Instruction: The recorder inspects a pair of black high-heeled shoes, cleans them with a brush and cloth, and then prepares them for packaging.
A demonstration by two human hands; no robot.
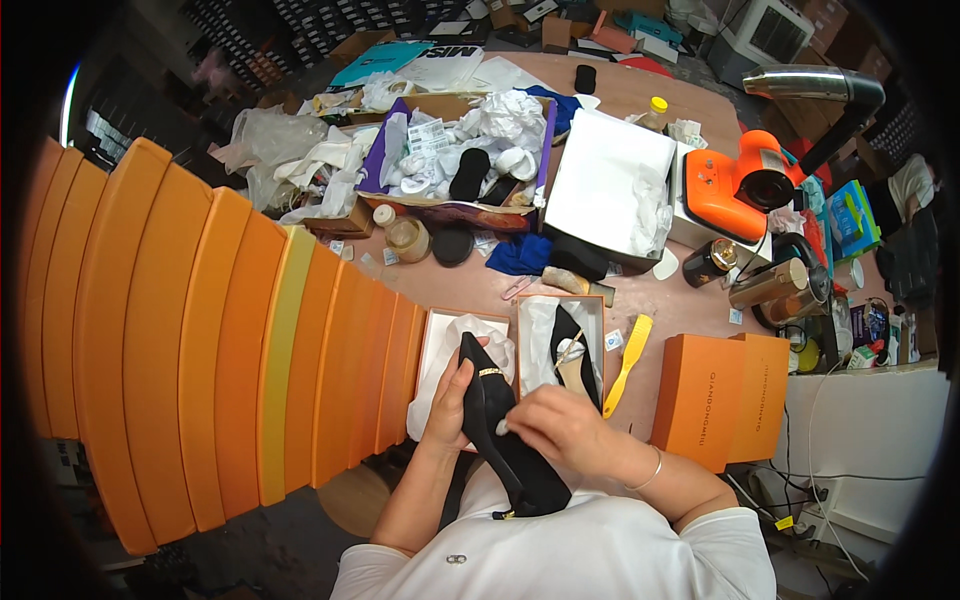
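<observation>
A black high-heeled shoe (487, 402) with a gold trim is gripped at its front part by my left hand (452, 405), toe pointing away and heel toward my white shirt. Close against the shoe's side, my right hand (565, 430) has its fingers pinched together on a small white wad (502, 427), too small to make out well. Just beyond, a second black shoe (568, 325) lies in an open box (603, 330) lined with white tissue. Beside it, partly behind my left hand, is a box lid (430, 345) with crumpled white paper.
Stacked orange boxes (230, 350) rise at the left. A yellow brush (630, 360) and orange shoeboxes (710, 400) are at right. Farther back stand a purple box (375, 150) of crumpled paper, a glass jar (408, 240), a white box (605, 180) and an orange machine (720, 190).
</observation>
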